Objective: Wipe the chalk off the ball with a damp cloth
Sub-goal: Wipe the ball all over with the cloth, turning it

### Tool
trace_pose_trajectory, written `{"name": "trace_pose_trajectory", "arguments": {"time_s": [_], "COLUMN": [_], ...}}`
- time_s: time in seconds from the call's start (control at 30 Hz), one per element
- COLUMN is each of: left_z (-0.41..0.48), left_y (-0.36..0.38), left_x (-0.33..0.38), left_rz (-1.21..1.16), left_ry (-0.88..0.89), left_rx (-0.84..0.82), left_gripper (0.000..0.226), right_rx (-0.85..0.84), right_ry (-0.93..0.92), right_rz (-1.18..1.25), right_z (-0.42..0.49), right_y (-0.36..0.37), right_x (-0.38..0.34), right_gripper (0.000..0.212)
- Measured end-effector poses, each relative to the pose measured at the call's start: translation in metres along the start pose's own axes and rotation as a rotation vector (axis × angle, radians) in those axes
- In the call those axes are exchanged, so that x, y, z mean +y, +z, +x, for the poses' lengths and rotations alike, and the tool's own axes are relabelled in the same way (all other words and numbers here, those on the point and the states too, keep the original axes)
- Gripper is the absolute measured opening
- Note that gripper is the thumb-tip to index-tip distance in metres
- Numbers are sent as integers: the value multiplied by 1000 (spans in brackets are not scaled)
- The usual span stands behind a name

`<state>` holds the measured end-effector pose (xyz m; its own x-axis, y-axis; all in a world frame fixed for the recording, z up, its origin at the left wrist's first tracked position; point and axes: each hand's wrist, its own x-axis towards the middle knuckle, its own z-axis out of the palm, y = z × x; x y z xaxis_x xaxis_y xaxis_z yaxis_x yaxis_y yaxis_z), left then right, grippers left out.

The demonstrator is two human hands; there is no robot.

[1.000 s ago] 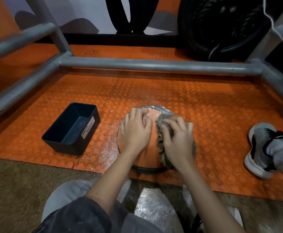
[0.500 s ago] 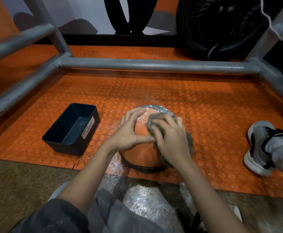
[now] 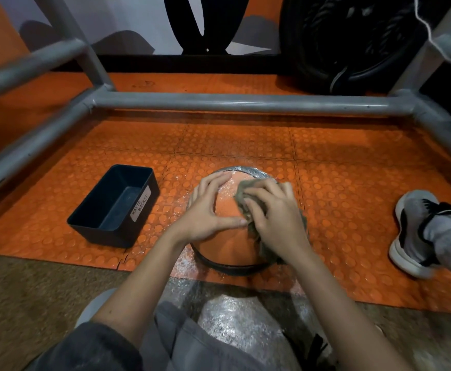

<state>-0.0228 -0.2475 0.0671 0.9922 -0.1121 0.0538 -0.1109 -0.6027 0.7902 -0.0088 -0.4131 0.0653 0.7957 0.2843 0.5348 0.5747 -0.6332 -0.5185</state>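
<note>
Head view: the ball (image 3: 227,236) sits right under my hands, and its near face below my grip looks clean orange. My left hand (image 3: 205,210) lies spread on it, steadying. My right hand (image 3: 275,218) clutches the cloth (image 3: 241,189) against the top. Beyond my fingers the far top shows white chalk (image 3: 228,186). Probably partway done, far side left.

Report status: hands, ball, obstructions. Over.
Left hand steadies ball. Right hand presses cloth on it. Chalk visible near top. Waste basket apart, left.
</note>
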Motion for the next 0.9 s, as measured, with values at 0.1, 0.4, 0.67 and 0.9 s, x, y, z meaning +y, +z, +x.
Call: {"name": "trace_pose_trajectory", "arguments": {"time_s": [0.1, 0.4, 0.67, 0.9], "left_z": [0, 12, 0, 5], "left_y": [6, 11, 8, 9], "left_x": [3, 11, 6, 5], "left_rz": [46, 81, 66, 44], "left_ry": [14, -19, -6, -1], "left_rx": [15, 49, 10, 48], "left_gripper": [98, 103, 107, 101], "right_rx": [23, 108, -99, 57], "right_ry": [146, 105, 199, 122], "right_rz": [14, 36, -59, 28], "right_z": [21, -18, 52, -15], "right_y": [-6, -4, -7, -13], "right_x": [25, 3, 26, 6], "right_gripper": [22, 21, 25, 23]}}
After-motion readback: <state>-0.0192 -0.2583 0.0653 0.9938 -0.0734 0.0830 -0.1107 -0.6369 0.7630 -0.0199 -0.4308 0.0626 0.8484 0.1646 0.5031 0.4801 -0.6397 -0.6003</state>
